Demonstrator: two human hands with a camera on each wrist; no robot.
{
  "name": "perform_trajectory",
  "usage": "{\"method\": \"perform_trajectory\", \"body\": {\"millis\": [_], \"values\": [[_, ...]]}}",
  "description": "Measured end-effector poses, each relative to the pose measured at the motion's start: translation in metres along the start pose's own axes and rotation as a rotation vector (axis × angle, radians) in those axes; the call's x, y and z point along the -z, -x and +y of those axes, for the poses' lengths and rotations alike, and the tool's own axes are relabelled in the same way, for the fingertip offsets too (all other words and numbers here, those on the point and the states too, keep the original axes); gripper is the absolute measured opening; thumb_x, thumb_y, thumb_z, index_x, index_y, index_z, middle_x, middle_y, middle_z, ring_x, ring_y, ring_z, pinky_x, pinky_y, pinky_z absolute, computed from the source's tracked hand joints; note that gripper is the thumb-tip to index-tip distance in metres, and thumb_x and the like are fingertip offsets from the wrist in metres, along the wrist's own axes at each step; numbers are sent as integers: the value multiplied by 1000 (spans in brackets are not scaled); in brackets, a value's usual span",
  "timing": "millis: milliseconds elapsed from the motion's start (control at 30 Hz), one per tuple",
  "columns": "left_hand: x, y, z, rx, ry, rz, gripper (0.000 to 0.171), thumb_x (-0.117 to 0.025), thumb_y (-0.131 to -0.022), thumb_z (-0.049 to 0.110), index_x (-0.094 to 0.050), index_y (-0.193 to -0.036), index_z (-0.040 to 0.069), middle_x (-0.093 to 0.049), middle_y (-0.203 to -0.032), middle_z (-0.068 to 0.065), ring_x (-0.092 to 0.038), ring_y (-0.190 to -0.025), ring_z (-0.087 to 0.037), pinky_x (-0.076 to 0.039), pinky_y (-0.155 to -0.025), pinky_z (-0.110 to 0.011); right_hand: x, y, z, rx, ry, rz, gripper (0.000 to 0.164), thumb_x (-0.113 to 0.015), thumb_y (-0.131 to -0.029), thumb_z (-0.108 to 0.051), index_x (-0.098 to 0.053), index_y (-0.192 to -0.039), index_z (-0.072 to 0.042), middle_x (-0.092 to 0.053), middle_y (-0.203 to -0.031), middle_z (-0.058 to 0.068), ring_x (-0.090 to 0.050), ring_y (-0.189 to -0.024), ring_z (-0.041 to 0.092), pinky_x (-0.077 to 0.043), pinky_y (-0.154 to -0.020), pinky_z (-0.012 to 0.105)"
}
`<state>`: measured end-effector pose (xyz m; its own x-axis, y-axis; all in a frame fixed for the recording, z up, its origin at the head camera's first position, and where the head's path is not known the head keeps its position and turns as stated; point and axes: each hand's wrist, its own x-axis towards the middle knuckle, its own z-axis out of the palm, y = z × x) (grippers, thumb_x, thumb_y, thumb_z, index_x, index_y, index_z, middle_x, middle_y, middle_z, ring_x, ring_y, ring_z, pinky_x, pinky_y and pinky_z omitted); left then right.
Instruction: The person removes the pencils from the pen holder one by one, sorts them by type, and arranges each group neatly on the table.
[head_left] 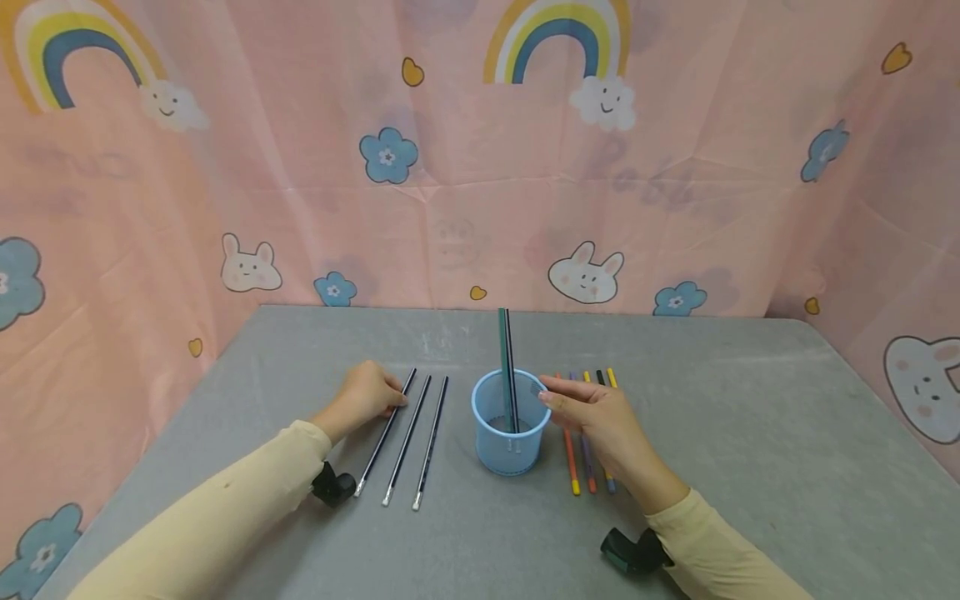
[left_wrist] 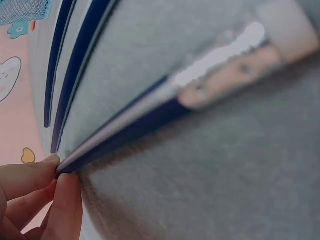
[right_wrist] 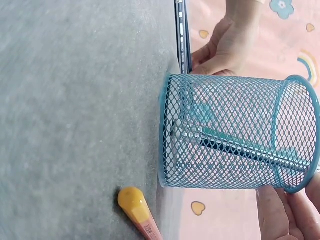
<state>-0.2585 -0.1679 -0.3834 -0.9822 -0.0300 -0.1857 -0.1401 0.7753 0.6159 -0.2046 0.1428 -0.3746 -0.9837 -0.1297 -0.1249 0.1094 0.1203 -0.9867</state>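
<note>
My left hand (head_left: 366,392) pinches a dark blue pencil (head_left: 380,446) near its far end, between thumb and fingers. In the left wrist view, this pencil's white eraser (left_wrist: 290,27) and silver band point away from the hand. Two similar pencils, a middle one (head_left: 406,443) and a right one (head_left: 431,446), lie beside it, erasers towards me. A light blue mesh pen cup (head_left: 507,457) stands upright on the table, holding a green pencil (head_left: 503,342) and a dark one. My right hand (head_left: 600,417) holds the cup's rim at its right side, thumb and fingers around the edge.
Several coloured pencils, among them an orange one with a yellow end (head_left: 572,467), lie right of the cup, partly under my right hand. The grey table (head_left: 765,450) meets a pink patterned cloth (head_left: 465,200) at its back edge. Black devices (head_left: 633,552) sit at both wrists.
</note>
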Motion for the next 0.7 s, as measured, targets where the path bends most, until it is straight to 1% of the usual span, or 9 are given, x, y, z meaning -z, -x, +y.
{"method": "perform_trajectory", "body": {"millis": [133,267,433,533,700], "values": [[0,0,1,-22,-23,5,11,-77,-84,8,-76,-89,-2,-73,-74,-7,-58,-55,-7,-50,-55,-20,0,0,0,-1,0,1,45,-69,-95,-20,-60,-134,1,-55,-146,14,-64,-112,3,-58,-95,27],[-1,-1,1,-47,-37,8,9,-77,-84,7,-76,-85,-1,-71,-68,-5,-57,-54,-7,-50,-55,-20,0,0,0,-4,5,3,45,-69,-95,-20,-60,-134,0,-55,-146,14,-64,-116,8,-57,-95,27],[-4,-1,1,-63,-49,23,9,-77,-83,6,-75,-86,-2,-71,-71,-6,-58,-56,-8,-51,-54,-20,0,0,-1,1,8,0,45,-68,-95,-20,-60,-134,1,-55,-146,15,-65,-113,6,-57,-95,28],[-5,0,1,-61,-52,32,8,-77,-83,6,-74,-83,-2,-70,-72,-7,-59,-58,-10,-50,-53,-20,0,0,-1,0,8,0,45,-69,-95,-20,-61,-134,1,-55,-145,15,-65,-112,5,-58,-95,27],[-7,0,1,-61,-74,46,7,-77,-82,5,-73,-79,0,-67,-68,-5,-57,-57,-10,-48,-50,-20,0,0,-1,-6,7,4,45,-69,-95,-20,-61,-134,0,-55,-145,14,-64,-112,4,-58,-94,27]]}}
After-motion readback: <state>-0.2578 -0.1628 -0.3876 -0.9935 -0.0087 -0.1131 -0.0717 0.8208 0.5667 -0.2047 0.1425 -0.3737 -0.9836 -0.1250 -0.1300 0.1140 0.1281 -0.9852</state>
